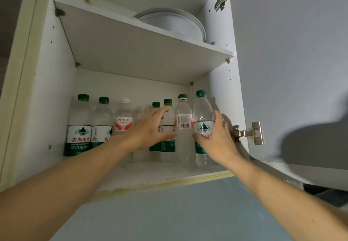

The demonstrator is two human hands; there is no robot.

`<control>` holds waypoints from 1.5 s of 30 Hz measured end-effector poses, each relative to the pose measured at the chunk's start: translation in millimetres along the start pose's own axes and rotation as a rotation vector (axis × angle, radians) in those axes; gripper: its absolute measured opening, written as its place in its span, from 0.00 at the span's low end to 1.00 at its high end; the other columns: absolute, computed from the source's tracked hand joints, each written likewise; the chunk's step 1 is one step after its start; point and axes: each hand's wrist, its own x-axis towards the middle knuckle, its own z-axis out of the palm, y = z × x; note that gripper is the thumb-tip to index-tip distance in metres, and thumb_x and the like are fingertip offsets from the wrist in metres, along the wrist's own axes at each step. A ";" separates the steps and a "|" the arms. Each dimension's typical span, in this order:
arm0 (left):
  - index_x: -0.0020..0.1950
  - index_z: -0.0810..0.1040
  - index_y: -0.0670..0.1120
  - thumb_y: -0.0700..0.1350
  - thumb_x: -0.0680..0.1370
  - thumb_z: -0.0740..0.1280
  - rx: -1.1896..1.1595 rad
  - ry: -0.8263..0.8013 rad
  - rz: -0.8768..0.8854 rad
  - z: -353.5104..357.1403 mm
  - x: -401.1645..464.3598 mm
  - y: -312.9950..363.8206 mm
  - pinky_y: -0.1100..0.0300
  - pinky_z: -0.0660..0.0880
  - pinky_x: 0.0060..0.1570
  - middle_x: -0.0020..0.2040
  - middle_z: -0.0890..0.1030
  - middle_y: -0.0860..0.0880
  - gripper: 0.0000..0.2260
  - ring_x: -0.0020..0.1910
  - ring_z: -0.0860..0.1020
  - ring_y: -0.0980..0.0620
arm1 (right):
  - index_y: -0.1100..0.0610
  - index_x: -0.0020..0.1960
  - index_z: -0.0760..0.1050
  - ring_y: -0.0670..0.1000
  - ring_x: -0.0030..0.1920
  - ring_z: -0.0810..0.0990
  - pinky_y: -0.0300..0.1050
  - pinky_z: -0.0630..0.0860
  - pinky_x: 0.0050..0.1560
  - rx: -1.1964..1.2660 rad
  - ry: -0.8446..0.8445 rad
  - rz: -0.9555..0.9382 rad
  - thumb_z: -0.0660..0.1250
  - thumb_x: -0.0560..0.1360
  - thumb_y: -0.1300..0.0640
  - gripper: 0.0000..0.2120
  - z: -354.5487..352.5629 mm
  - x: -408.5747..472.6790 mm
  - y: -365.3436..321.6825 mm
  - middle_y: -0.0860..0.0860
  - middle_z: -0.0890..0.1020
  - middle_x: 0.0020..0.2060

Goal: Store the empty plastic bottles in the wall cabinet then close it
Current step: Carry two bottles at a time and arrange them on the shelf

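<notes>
While your right hand [216,137] grips the rightmost bottle [202,112], your left hand [150,127] rests open against the barcode bottle [183,127]; cabinet door [291,61] open.

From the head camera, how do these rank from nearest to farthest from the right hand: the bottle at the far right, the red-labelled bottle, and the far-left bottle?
1. Far-right bottle: touching the right hand.
2. Red-labelled bottle: mid-shelf, beyond the left hand.
3. Far-left bottle: against the cabinet's left wall.
</notes>
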 end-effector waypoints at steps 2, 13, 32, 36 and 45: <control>0.81 0.54 0.54 0.62 0.74 0.71 -0.090 -0.024 -0.043 -1.4 1.4 9.7 0.53 0.75 0.59 0.71 0.70 0.47 0.42 0.62 0.76 0.51 | 0.50 0.79 0.51 0.54 0.60 0.76 0.49 0.77 0.59 0.048 -0.029 0.044 0.75 0.73 0.49 0.43 4.3 -7.7 8.7 0.53 0.69 0.67; 0.79 0.57 0.47 0.50 0.72 0.78 -0.418 -0.011 -0.308 30.3 42.5 47.9 0.52 0.77 0.58 0.66 0.77 0.47 0.43 0.60 0.77 0.50 | 0.42 0.63 0.63 0.36 0.43 0.80 0.32 0.72 0.34 0.241 -0.088 0.078 0.74 0.74 0.46 0.25 5.8 -6.9 33.2 0.39 0.80 0.48; 0.72 0.68 0.47 0.45 0.71 0.79 -0.454 0.200 -0.397 31.4 29.0 71.0 0.59 0.78 0.49 0.58 0.79 0.52 0.33 0.52 0.79 0.55 | 0.45 0.63 0.63 0.39 0.44 0.79 0.33 0.71 0.35 0.336 -0.111 0.061 0.74 0.75 0.48 0.24 6.6 -0.6 47.8 0.40 0.78 0.49; 0.70 0.71 0.47 0.45 0.71 0.79 -0.446 0.232 -0.430 15.4 10.6 69.1 0.46 0.81 0.57 0.57 0.81 0.49 0.30 0.54 0.82 0.50 | 0.44 0.61 0.63 0.37 0.42 0.78 0.32 0.69 0.33 0.326 -0.108 0.068 0.74 0.75 0.48 0.23 5.9 -0.3 48.5 0.37 0.77 0.46; 0.63 0.73 0.50 0.45 0.68 0.80 -0.238 0.368 -0.542 -53.7 -53.4 40.6 0.51 0.80 0.50 0.53 0.80 0.52 0.27 0.50 0.81 0.51 | 0.48 0.69 0.65 0.42 0.44 0.79 0.39 0.71 0.36 0.334 -0.146 0.135 0.73 0.74 0.50 0.28 -1.9 -0.1 40.9 0.42 0.78 0.48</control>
